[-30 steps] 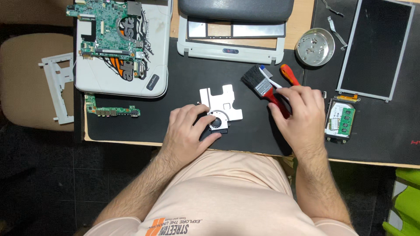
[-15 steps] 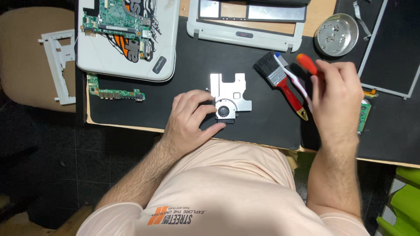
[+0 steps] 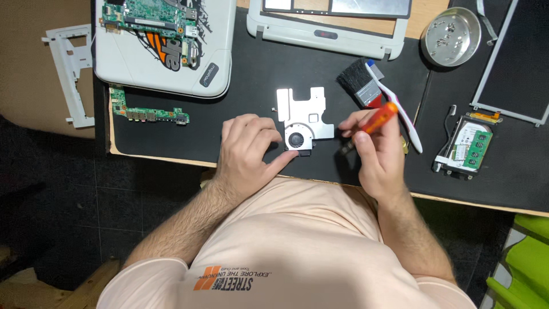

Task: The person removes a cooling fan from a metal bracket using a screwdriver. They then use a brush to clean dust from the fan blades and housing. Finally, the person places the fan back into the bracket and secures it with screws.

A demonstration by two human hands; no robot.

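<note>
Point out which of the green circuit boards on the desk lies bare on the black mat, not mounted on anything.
The long narrow green board left of the left hand; the large one sits on the white shell, the small one on the drive.

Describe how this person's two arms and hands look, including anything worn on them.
Both forearms are bare and hairy, with no gloves, rings, watch or wristbands visible. The left hand and right hand are uncovered. The arms emerge from the short sleeves of a pale peach T-shirt with an orange and dark chest print.
</note>
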